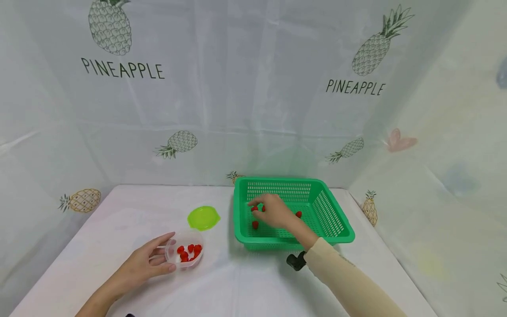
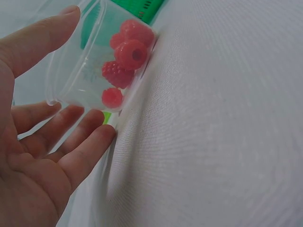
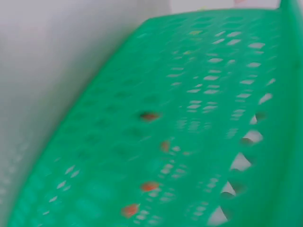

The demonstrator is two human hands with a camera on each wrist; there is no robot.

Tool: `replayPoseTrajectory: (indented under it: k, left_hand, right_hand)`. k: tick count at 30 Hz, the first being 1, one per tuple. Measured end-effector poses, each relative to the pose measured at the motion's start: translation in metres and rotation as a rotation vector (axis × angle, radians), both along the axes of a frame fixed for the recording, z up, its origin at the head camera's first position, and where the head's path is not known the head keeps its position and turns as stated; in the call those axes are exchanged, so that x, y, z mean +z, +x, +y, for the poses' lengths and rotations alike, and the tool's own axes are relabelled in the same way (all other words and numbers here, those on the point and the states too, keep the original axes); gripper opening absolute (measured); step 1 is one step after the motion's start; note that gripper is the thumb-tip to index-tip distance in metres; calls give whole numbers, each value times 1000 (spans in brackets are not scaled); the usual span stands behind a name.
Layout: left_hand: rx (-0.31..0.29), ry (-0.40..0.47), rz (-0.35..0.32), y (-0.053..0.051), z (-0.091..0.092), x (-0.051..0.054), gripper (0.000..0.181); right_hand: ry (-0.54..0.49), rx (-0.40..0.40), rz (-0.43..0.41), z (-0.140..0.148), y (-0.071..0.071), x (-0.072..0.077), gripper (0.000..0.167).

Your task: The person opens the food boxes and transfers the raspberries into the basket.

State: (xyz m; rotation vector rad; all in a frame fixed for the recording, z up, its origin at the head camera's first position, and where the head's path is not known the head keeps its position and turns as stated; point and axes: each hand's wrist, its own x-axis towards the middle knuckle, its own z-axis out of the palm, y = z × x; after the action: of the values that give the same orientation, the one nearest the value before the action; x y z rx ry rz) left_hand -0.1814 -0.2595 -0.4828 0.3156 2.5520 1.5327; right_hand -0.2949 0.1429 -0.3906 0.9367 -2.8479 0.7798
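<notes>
In the head view my left hand [image 1: 144,262] holds a small clear plastic container [image 1: 184,266] from its left side. Its thumb and fingers lie on opposite sides of the rim. Several red raspberries [image 2: 131,54] sit inside, seen through the wall in the left wrist view. My right hand [image 1: 273,211] reaches over the left part of a green mesh basket [image 1: 293,241], thumb and forefinger apart. One raspberry [image 1: 255,208] shows between those fingertips, seemingly on the basket floor. Other raspberries lie nearby; the right wrist view shows red blurs through the mesh, with no hand visible.
A lime-green lid [image 1: 203,218] lies on the white-covered table [image 1: 222,290] between container and basket. A black wrist camera [image 1: 296,260] hangs under my right wrist, by the basket's front. A pineapple-print sheet [image 1: 245,101] stands behind the table.
</notes>
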Motion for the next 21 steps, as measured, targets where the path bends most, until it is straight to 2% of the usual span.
replayPoseTrajectory:
  k: [5, 8, 14, 21]
  left_hand:
    - [12, -21, -14, -1, 2, 1, 93]
    - [14, -18, -24, -1, 3, 2, 93]
    - [15, -12, -26, 1, 2, 3, 92]
    - [17, -11, -37, 0, 2, 3, 91]
  right_hand:
    - [-46, 56, 37, -20, 18, 23, 29]
    - [-60, 96, 42, -35, 26, 27, 29]
    - [-46, 154, 46, -70, 35, 21, 28]
    - [-23, 248, 22, -112, 40, 4, 29]
